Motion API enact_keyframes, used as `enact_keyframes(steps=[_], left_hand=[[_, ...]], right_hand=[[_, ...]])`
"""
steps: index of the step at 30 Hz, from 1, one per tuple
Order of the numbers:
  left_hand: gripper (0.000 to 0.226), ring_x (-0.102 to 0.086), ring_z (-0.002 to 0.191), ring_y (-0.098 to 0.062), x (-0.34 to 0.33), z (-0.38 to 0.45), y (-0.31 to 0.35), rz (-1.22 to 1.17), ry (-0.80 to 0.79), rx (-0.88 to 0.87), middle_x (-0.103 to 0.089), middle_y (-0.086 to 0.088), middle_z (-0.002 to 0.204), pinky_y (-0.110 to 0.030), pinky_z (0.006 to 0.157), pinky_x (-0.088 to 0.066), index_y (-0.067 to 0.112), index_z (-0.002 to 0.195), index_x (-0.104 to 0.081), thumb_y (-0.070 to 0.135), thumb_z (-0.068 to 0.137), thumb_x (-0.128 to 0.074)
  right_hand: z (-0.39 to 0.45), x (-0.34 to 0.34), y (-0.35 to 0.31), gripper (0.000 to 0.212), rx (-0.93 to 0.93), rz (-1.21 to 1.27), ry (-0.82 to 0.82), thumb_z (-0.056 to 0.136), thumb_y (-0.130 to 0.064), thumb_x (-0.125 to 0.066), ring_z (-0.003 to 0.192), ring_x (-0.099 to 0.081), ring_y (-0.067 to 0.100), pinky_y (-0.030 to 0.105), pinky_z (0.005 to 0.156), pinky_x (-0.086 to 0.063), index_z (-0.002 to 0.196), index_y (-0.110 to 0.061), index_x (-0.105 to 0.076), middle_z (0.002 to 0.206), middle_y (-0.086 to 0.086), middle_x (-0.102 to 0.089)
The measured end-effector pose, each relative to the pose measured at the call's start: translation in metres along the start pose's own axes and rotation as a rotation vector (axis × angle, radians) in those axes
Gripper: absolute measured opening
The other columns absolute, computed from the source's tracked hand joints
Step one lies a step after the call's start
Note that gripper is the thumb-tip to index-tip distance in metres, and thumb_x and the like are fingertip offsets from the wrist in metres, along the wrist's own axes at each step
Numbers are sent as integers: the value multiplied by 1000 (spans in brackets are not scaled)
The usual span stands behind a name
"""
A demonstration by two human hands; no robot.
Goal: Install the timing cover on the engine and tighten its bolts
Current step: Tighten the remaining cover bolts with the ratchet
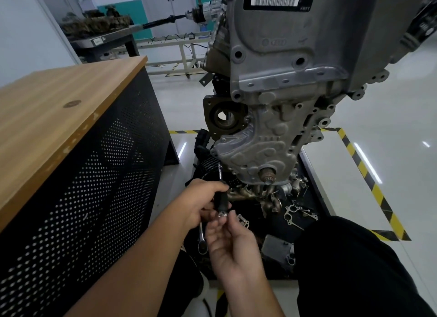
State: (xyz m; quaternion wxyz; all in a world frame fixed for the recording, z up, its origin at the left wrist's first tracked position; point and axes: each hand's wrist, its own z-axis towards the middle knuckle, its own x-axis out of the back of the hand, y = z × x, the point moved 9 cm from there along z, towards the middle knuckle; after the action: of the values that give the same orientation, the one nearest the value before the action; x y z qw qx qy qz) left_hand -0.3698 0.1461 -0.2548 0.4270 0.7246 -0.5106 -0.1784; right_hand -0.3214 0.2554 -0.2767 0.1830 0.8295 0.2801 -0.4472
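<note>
The engine (307,56) stands upright on a black base, and the grey ribbed timing cover (257,148) sits against its lower front. A crank stub (268,174) pokes out near the cover's bottom. My left hand (201,203) grips the black handle of a socket driver (222,198); its shaft points up to the cover's lower left edge. My right hand (233,243) is just below, with its fingertips pinching the metal end of the driver's handle. A ratchet wrench (202,240) lies under my hands.
A wooden-topped cabinet (59,108) with perforated black sides stands close on the left. Loose gaskets (293,212) and metal parts lie on the black base (314,186). My dark-trousered knee (350,257) is at the right. Yellow-black floor tape (369,179) rings the stand.
</note>
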Motion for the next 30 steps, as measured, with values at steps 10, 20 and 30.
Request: enact_keyframes(steps=[10, 20, 30], left_hand=[[30, -54, 35, -17, 1, 3, 0, 49, 76, -126, -76, -16, 73, -16, 34, -32, 3, 81, -67, 30, 91, -75], [30, -48, 61, -22, 5, 5, 0, 140, 161, -236, -53, -8, 71, -30, 55, -34, 11, 76, -58, 30, 84, -80], [33, -54, 42, -17, 3, 5, -12, 57, 119, -134, -69, -10, 65, -16, 39, -32, 6, 73, -64, 32, 91, -74]], right_hand=[[1, 6, -3, 6, 27, -38, -18, 89, 2, -64, 63, -64, 18, 27, 48, -56, 92, 5, -69, 75, 17, -68], [-3, 1, -50, 12, 651, -1041, 135, 93, -6, -71, 63, -71, 17, 32, 60, -58, 95, -15, -63, 82, 4, -71], [-1, 12, -37, 2, 424, -805, 120, 95, -2, -68, 51, -63, 16, 24, 50, -53, 95, -1, -66, 72, 8, -69]])
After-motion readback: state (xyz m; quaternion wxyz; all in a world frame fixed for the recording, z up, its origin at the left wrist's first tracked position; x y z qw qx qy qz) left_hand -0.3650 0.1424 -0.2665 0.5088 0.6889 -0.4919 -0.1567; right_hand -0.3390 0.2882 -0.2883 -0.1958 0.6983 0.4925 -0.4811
